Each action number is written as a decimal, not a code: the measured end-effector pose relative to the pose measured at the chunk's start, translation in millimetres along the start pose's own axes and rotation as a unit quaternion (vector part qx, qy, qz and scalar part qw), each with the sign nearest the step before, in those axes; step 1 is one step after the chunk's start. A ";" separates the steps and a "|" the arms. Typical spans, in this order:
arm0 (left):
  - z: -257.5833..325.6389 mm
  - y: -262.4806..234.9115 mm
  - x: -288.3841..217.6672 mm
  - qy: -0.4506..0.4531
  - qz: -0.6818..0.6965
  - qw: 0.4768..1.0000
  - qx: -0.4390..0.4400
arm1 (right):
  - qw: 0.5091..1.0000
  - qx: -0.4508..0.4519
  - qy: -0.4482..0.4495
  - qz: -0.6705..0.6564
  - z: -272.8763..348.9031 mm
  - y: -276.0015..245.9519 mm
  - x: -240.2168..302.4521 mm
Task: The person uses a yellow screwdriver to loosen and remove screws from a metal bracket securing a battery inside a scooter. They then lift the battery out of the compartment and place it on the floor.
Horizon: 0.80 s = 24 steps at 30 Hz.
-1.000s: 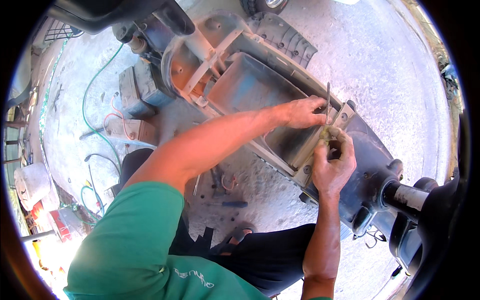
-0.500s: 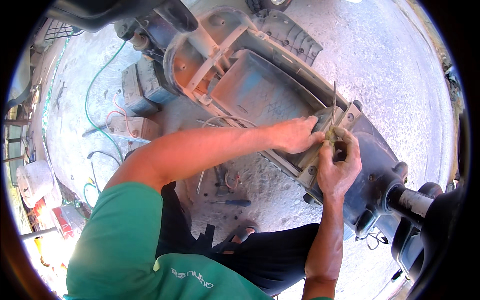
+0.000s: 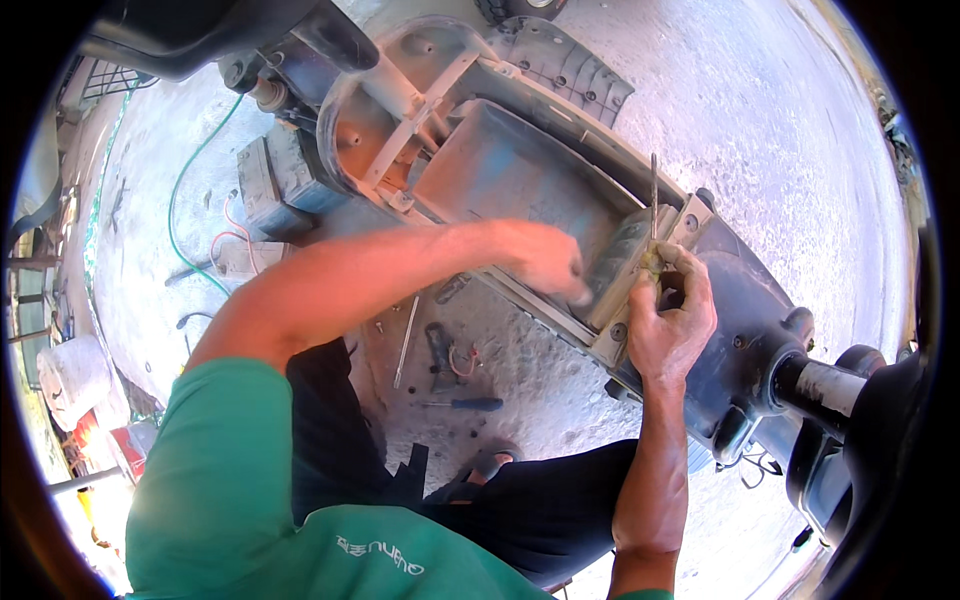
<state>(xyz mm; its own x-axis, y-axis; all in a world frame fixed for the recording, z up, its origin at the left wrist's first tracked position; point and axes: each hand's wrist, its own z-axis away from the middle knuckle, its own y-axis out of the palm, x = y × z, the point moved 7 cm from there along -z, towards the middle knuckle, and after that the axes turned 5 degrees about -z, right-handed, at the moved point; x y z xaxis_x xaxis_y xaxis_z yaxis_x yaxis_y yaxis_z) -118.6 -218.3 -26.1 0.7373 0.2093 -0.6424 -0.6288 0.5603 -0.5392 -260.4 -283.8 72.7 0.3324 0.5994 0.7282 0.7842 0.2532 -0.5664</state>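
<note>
My right hand (image 3: 672, 310) pinches the yellowish handle of a screwdriver (image 3: 654, 200) at the right end of a scooter's open footboard. Its thin shaft points up and away from me, beside a pale crossbar (image 3: 640, 285) with screw holes. To the left, my left hand (image 3: 548, 262) hovers over the near side of the battery compartment (image 3: 525, 165). Motion blurs it and its fingers look bent, so whether it holds something cannot be made out. Dust covers the compartment, and a dark rounded piece (image 3: 618, 250) lies at its right end.
Grey batteries (image 3: 270, 185) with wires stand on the floor at left, near a green hose (image 3: 178, 190). A blue-handled screwdriver (image 3: 470, 404), a metal rod (image 3: 407, 340) and small parts lie between me and the scooter. A dark ribbed cover (image 3: 565, 65) lies beyond it.
My left hand has pulled away to the left from beside my right hand. The right hand keeps its hold on the screwdriver, and the whole view has shifted slightly.
</note>
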 end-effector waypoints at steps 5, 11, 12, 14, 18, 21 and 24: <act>1.4 -0.1 -4.7 -0.013 -0.066 0.991 0.112 | 1.000 0.002 0.012 0.002 -2.7 2.2 -2.6; -21.4 9.5 26.4 -0.042 -0.100 0.978 0.180 | 0.999 -0.013 0.024 -0.032 -3.8 7.1 -8.3; -23.8 11.5 30.4 -0.035 -0.109 0.975 0.190 | 0.999 -0.021 0.023 -0.039 -3.9 7.9 -9.2; -24.5 9.6 25.5 -0.021 -0.155 0.973 0.172 | 1.000 -0.004 -0.015 0.022 -5.7 11.9 -3.6; -17.7 4.9 21.1 -0.023 -0.174 0.975 0.135 | 1.000 -0.002 -0.003 0.031 -5.7 14.5 -2.0; -11.4 4.7 21.9 0.025 -0.154 0.986 0.058 | 0.999 -0.007 -0.018 0.030 -6.0 14.6 -0.8; -6.2 3.6 32.9 0.075 -0.094 0.993 0.016 | 1.000 -0.004 -0.020 0.024 -6.2 17.2 0.4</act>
<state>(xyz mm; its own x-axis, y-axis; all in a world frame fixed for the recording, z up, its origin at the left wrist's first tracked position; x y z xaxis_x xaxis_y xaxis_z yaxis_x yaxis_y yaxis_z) -98.2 -214.4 -52.6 0.7944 -0.0229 -0.6069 -0.4727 0.6042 -0.6415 -243.5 -283.9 65.7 0.3484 0.6408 0.6841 0.7718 0.2181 -0.5973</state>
